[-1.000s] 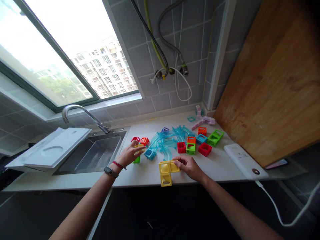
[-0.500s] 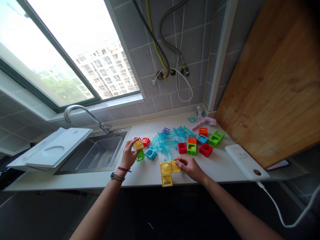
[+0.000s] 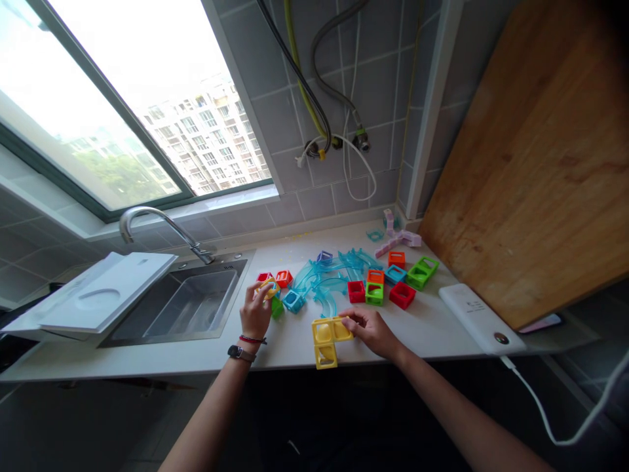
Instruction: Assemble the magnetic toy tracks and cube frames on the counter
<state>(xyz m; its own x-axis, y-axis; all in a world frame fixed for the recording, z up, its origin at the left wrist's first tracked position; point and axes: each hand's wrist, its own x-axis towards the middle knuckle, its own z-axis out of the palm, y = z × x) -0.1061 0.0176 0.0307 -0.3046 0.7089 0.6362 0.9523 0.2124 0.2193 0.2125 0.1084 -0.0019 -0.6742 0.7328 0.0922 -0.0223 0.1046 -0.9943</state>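
My left hand (image 3: 255, 311) is closed on a yellow cube block (image 3: 268, 288), held over the left group of blocks. Just beside it are a green block (image 3: 277, 307), a blue block (image 3: 293, 301) and red blocks (image 3: 284, 278). Between thumb and fingers, my right hand (image 3: 372, 332) pinches the right end of an L-shaped piece of joined yellow blocks (image 3: 324, 333), near the counter's front edge. Translucent blue track pieces (image 3: 322, 282) lie behind the two hands. Red, orange, blue and green blocks (image 3: 374, 293) sit to the right of them.
A sink (image 3: 196, 305) with a curved faucet (image 3: 162, 213) is at left, partly covered by a white box lid (image 3: 111, 292). On the right, a white power bank (image 3: 479, 318) with a cable lies before a leaning wooden board (image 3: 525, 164). Pink pieces (image 3: 398, 239) stand at the back.
My left hand has lowered slightly and turned, its back now more toward me, with the yellow block still in it. The right hand and the L-shaped piece are nearly unchanged.
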